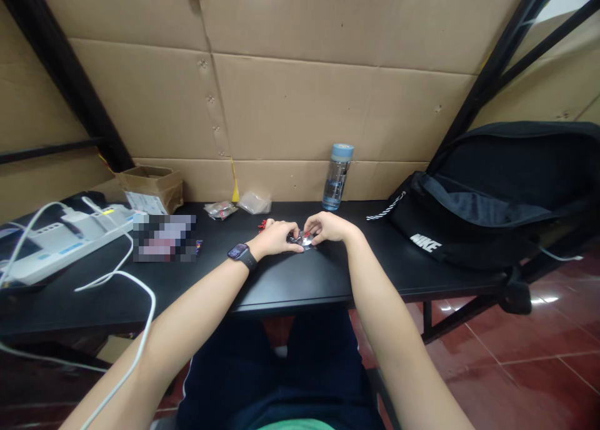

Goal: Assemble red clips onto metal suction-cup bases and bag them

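My left hand (280, 238) and my right hand (328, 227) meet near the middle of the black table (300, 280). Between their fingertips lies a small clear plastic bag (307, 240) with something dark and red inside. The fingers of both hands are closed on this bag, the left from one side and the right from the other. Just behind my left hand is a small red piece (263, 224), partly hidden by the hand. A dark smartwatch (240, 253) is on my left wrist. What exactly the bag contains is too small to make out.
Two clear plastic packets (220, 210) lie at the back, left of a water bottle (337, 177). At left are a cardboard box (154, 186), a power strip (70, 245) and a white cable (140, 277) crossing my left forearm. A black backpack (469, 217) sits at right.
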A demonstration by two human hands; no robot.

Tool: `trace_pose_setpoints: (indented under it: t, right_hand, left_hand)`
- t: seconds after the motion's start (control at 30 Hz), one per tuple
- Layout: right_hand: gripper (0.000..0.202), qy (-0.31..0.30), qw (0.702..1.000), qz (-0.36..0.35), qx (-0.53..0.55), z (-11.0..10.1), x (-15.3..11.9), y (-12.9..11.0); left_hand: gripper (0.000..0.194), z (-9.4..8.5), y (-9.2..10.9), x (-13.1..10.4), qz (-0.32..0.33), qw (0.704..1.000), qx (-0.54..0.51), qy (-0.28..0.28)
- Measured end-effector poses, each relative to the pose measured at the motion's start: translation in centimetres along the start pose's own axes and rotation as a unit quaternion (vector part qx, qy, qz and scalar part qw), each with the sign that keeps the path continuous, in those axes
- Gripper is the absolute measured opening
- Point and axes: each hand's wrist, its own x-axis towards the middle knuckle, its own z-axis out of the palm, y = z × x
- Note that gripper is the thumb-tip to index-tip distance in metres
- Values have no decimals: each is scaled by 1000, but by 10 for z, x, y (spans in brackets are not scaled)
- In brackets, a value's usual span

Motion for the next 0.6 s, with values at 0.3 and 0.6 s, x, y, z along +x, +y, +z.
trace_pose_setpoints:
  t: [0.3,0.6]
  right_hand:
    - [39,68,995,-29,-64,9,11,6]
    - [30,80,992,-25,-97,6,8,2]
  left_hand:
    - [46,2,-1,1,-7,1000,0,6]
    - [48,1,0,0,-14,1000,-11,10]
